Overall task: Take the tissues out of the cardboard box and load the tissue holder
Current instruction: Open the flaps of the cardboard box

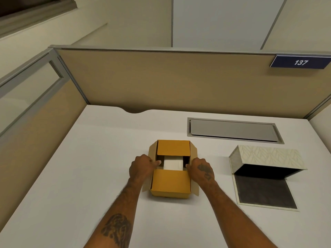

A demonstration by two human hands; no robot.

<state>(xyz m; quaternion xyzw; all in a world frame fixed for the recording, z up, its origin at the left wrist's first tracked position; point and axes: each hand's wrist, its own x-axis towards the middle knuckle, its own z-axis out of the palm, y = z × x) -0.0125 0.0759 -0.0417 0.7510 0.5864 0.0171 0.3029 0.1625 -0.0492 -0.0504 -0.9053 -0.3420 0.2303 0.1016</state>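
cardboard box [171, 183] sits on the white desk [89, 158], roughly mid-desk; taken as landmark for everything below.

progress, as judged: early. side flaps folded outward. the near and far top flaps lie partly over the opening, leaving a gap in the middle. tissues [173, 164] are inside the box, visible through that gap. nothing has been lifted out yet. left to do: clear the two remaining flaps, pull the stack out, carry it to the holder, seat it, close the holder.

hands: left hand [142, 167] at the box's left side, fingers curled, tips poking into the gap at the left edge of the tissues. right hand [201, 169] mirrored at the box's right side, fingertips reaching in at the right edge. they look set to pinch the stack between them; cannot tell whether either is actually gripping the tissues or only touching the box edge.

tissues: a white, flat-topped block, square-edged, neat, only the middle strip showing. no wrapper detail readable.

tissue holder [268, 159]: right of the box, well apart. pale leaf-patterned cover, tipped open, dark interior empty as far as seen, dark-lined base panel [265, 192] lying flat toward the near side.

grey recessed hatch [232, 130] beyond and right of the box. not involved.
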